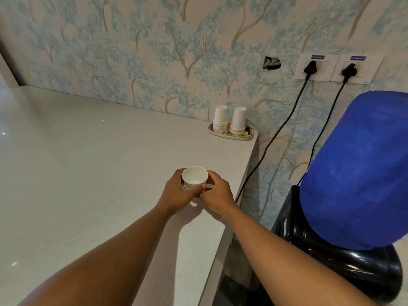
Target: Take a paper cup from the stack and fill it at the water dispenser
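Note:
A white paper cup (194,177) sits upright between both my hands, just above the pale countertop near its right edge. My left hand (177,193) wraps its left side and my right hand (217,193) grips its right side, thumb on the wall; a second rim seems to show under that thumb. Two upside-down stacks of paper cups (229,120) stand on a small tray (231,136) at the counter's far right corner. The water dispenser (344,261), black with a blue-covered bottle (357,168) on top, stands right of the counter. Its taps are hidden.
The grey countertop (88,162) stretches left and back to a wallpapered wall. Two black cables (276,138) hang from wall sockets (331,67) down between counter and dispenser. The counter's right edge runs close beside my right forearm.

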A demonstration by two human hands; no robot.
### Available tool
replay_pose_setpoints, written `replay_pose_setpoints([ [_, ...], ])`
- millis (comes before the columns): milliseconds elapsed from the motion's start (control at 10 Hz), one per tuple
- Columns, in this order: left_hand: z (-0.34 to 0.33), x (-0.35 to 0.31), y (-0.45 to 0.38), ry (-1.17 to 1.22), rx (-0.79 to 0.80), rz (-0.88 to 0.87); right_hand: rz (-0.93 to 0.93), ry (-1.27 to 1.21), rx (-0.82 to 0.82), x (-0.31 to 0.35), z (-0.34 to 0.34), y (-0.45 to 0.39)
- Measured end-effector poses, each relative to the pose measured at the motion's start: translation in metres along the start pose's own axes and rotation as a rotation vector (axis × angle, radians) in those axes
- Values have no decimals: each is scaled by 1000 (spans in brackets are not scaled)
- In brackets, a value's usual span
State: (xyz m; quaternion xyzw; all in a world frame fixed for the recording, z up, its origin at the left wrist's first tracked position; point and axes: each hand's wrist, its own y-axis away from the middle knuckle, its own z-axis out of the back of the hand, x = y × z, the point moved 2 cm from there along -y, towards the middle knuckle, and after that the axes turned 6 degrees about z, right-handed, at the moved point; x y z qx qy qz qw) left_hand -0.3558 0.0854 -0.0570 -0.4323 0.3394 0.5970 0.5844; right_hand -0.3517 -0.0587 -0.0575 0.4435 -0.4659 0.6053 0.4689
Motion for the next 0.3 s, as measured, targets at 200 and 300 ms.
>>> replay_pose_setpoints([
  [200, 0, 3, -1, -27, 37, 34, -13, -13, 12, -3, -2, 0],
  [300, 3, 1, 0, -11, 21, 30, -14, 15, -1, -4, -1, -2],
])
